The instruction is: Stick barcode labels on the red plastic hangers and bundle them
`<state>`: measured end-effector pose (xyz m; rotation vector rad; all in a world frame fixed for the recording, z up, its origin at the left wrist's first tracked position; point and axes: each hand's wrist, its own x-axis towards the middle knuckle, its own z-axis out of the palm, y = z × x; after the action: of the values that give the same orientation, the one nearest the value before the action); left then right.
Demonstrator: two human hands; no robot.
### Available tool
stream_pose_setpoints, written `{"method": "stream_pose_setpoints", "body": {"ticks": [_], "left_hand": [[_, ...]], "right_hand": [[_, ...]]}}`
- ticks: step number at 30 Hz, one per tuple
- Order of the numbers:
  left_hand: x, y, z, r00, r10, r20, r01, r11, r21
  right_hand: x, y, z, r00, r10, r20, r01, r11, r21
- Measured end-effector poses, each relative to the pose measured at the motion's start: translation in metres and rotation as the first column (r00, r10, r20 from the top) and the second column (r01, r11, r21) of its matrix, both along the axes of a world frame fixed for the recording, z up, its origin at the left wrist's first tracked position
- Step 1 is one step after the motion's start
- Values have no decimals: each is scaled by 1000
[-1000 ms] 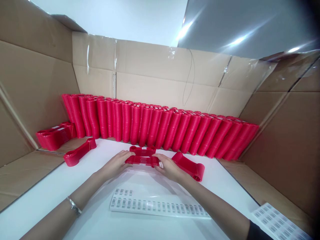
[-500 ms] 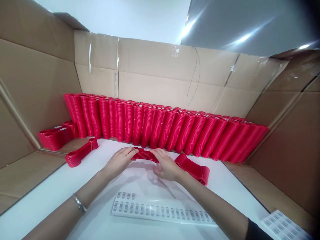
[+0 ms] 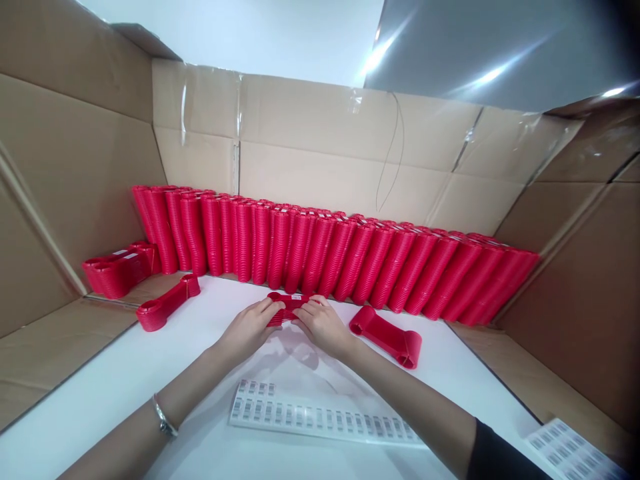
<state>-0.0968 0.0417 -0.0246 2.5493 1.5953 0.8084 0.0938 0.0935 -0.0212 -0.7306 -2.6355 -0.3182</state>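
A small stack of red bone-shaped plastic pieces (image 3: 289, 313) is held up over the near side of the white table (image 3: 210, 373), with a white label on its top edge. My left hand (image 3: 254, 325) grips its left end, fingers curled over the top. On its other end my right hand (image 3: 324, 327) is closed, fingertips bent over the front and top. Both thumbs are mostly hidden. To the right lies a similar red stack (image 3: 385, 335) on its side, tied with a thin band. Another banded red stack (image 3: 165, 305) sits to the left.
A long row of tall red stacks (image 3: 320, 257) stands along the cardboard back wall (image 3: 310, 160). Two more red stacks (image 3: 117, 272) are at the far left. A sheet of barcode labels (image 3: 320, 420) lies in front of me; a second label sheet (image 3: 570, 447) is at lower right.
My right hand has moved left along the red stack and closed around it; its thumb and fingers were spread before. The view has shifted slightly.
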Motion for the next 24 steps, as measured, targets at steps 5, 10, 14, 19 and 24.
{"method": "stream_pose_setpoints", "body": {"ticks": [5,10,14,19,24], "left_hand": [[-6,-1,-4,991,-17,135,24,999,-49],[-5,7,-1,965,-26,262,52,994,-92],[-6,35,17,938,-22,346,104,970,-221],[-16,73,49,929,-14,371,196,866,-459],[-25,89,57,951,-2,308,180,816,-550]], "right_hand": [[17,2,2,999,26,30,-26,1000,6],[17,0,5,994,-80,68,78,996,38],[5,13,23,980,-152,130,151,988,19],[-6,47,62,957,-173,231,206,971,-124],[-5,73,75,936,-43,349,190,898,-398]]}}
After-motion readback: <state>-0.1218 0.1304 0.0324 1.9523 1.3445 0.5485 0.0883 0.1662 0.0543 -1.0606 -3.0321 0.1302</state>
